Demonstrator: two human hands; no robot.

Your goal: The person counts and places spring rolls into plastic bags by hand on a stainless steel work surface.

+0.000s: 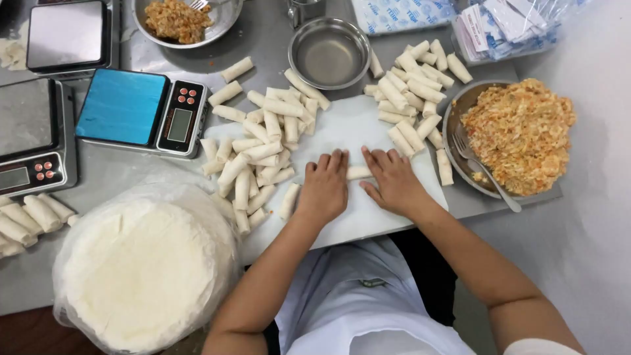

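My left hand [325, 186] and my right hand [393, 181] lie side by side on a white board [355, 125], fingers pressed down on one small pale roll [358, 172] that shows between them. A heap of finished white rolls [263, 154] lies to the left of my hands. Another pile of rolls [411, 89] sits beyond my right hand. A metal bowl of orange shredded filling [519, 135] with a fork [483, 174] in it stands at the right.
A bagged stack of round white wrappers [141, 266] sits at the front left. A blue-topped scale [141, 112] and a second scale [29, 138] stand at the left. An empty metal bowl [328, 52] and another bowl of filling [177, 20] are at the back.
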